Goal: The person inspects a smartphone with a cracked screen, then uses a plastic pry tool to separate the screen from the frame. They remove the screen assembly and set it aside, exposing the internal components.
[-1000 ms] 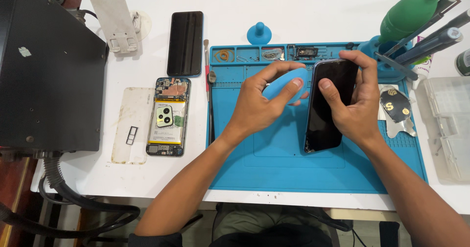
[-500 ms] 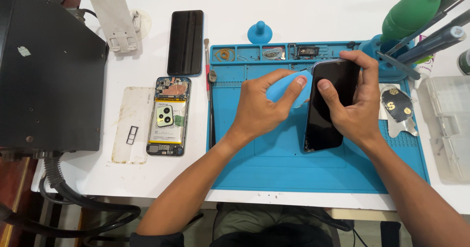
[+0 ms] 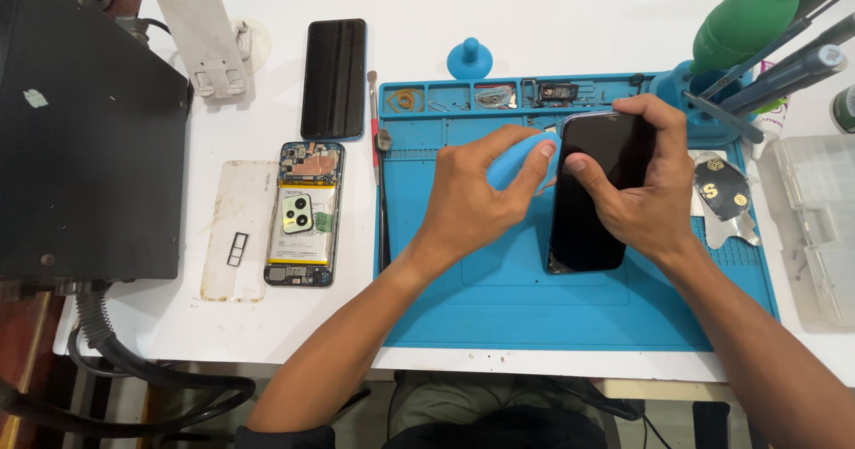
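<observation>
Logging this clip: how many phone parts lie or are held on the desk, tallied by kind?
Black glass phone screen panel, held in both hands: 1
Black phone with blue edge, face up: 1
Opened phone body showing battery and cameras: 1
Clear plastic back cover: 1
Total: 4

The work mat (image 3: 499,306) lies on the worktop (image 3: 552,21). On the mat, the phone screen (image 3: 592,191) sits under the right hand's fingers (image 3: 583,164). The left hand's fingers (image 3: 534,159) touch the screen's left edge, with a plastic tool (image 3: 517,159) between them. Behind both sets of fingers, the mat's compartments (image 3: 485,98) hold small parts. Left of the left fingers, off the mat, lies an opened phone (image 3: 303,213); behind it, another phone (image 3: 334,77). Right of the right fingers lie metal plates (image 3: 723,195); behind these, a tool holder (image 3: 686,93).
</observation>
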